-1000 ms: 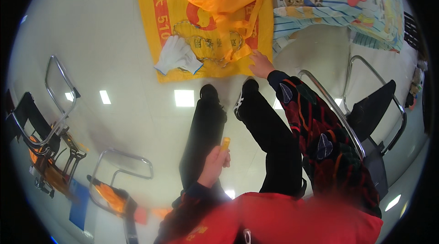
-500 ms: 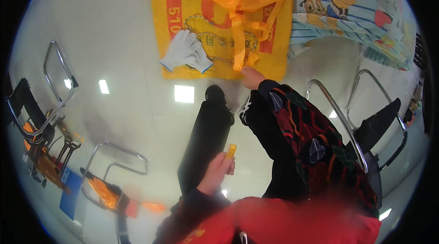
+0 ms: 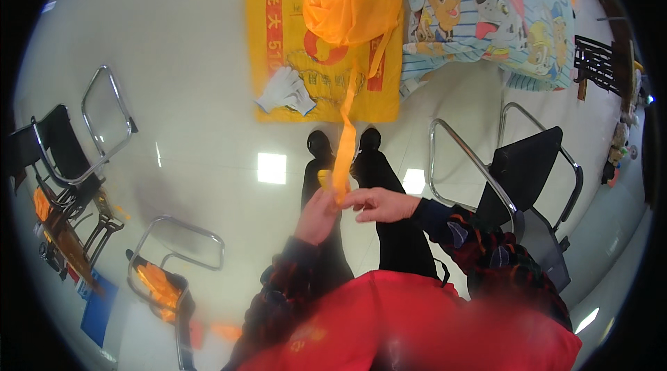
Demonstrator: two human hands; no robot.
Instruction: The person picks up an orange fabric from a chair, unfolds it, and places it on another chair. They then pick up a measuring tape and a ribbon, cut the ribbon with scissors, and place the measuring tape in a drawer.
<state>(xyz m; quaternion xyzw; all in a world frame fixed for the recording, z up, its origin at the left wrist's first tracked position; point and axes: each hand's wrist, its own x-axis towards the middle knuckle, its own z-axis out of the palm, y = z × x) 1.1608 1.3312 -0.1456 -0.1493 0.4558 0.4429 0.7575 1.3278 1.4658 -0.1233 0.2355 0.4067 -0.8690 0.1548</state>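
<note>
An orange fabric strap (image 3: pixel 344 142) runs from a bunched orange cloth (image 3: pixel 351 3) down to my hands, above my knees. My right hand (image 3: pixel 382 204) is closed, its fingertips pinching the strap's lower end. Against it, my left hand (image 3: pixel 318 218) is closed round a small yellow stick-shaped thing (image 3: pixel 324 178), whose tip shows beside the strap. Its kind is too small to make out. Whether the left fingers also grip the strap is hidden. The cloth lies on a yellow printed sack (image 3: pixel 271 110) on the floor. White gloves with blue cuffs (image 3: pixel 285 90) rest near its lower left corner.
A light blue cartoon-print cloth (image 3: pixel 479 30) covers something at the upper right. A black chair with a metal frame (image 3: pixel 521 162) stands at right. Other metal-framed chairs (image 3: pixel 111 107) are at left, one with orange cloth (image 3: pixel 158 287) on it. A blue panel (image 3: pixel 101 308) lies beyond.
My right hand has drawn the strap's end from the sack back toward me, beside my left hand. The left hand has risen slightly, still holding the yellow thing. The view has shifted.
</note>
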